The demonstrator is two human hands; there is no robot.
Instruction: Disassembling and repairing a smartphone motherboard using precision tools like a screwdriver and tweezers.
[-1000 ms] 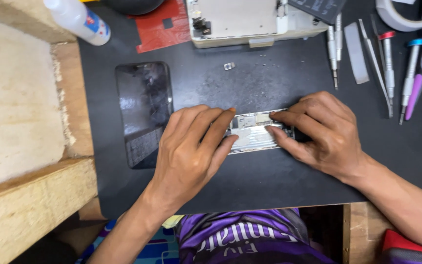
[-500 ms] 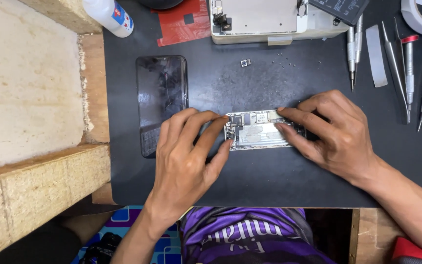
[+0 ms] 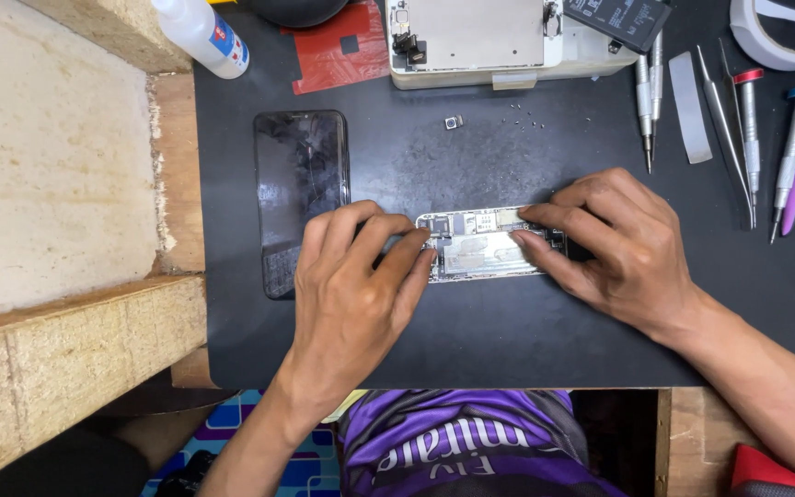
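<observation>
Just left of the left hand lies a cracked black screen panel [image 3: 301, 201] on the dark mat [image 3: 471, 340]. Up past the fingers sit a tiny loose camera part [image 3: 454, 121] and scattered screws [image 3: 519, 120]. Above the right hand: screwdrivers [image 3: 749, 129], tweezers [image 3: 727, 120], a tape roll [image 3: 779, 37]. A white bottle [image 3: 202, 37] sits way off to the upper left.

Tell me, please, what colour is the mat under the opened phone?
The mat is black, seen clearly in the head view beneath the opened phone.
</observation>
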